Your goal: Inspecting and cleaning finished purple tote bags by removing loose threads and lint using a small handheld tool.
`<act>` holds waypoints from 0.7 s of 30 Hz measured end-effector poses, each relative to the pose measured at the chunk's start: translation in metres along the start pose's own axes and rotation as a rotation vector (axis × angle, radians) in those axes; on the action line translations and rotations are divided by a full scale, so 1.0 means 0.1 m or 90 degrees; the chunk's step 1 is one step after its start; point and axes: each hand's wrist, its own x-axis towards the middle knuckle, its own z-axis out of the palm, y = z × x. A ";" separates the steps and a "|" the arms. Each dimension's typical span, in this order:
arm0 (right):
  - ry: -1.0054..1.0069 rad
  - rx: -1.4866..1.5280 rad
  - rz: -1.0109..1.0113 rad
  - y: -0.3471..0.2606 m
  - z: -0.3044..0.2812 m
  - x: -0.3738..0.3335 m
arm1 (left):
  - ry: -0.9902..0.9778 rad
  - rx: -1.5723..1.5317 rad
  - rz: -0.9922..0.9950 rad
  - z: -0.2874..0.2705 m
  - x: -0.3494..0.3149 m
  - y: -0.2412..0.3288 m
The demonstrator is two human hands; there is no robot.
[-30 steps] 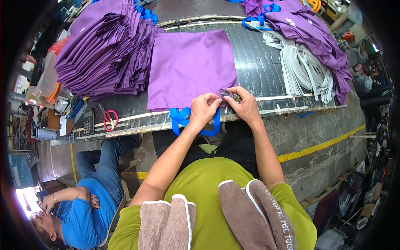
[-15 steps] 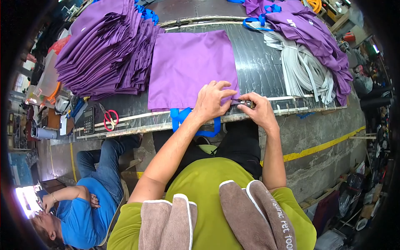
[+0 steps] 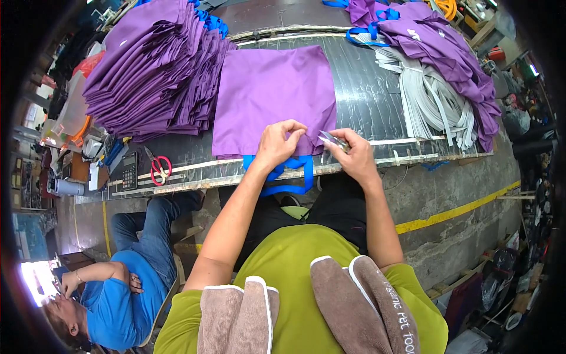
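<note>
Gripping small pointed metal snips (image 3: 335, 141), right hand (image 3: 356, 158) partly hid them; whether left hand (image 3: 276, 145) pinched flat purple cloth bag (image 3: 274, 88) was unclear.

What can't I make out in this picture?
In the head view:
- Small metal tool: its rear part is covered by the right hand.
- Left hand: anything between thumb and fingertip is too small to tell.
- Flat purple cloth: its underside is hidden against the table.
- Purple stack: cut off by the upper edge.
</note>
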 end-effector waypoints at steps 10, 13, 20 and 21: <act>0.072 -0.096 -0.105 0.00 0.51 0.23 | 0.105 -0.346 -0.063 0.14 -0.03 -0.39; 0.063 -0.101 -0.114 0.01 0.55 0.26 | 0.122 -0.307 -0.072 0.14 -0.04 -0.39; 0.096 -0.154 -0.207 0.03 0.64 0.33 | 0.159 -0.261 -0.085 0.15 -0.07 -0.41; 0.110 -0.169 -0.241 0.03 0.65 0.34 | 0.160 -0.260 -0.090 0.15 -0.07 -0.40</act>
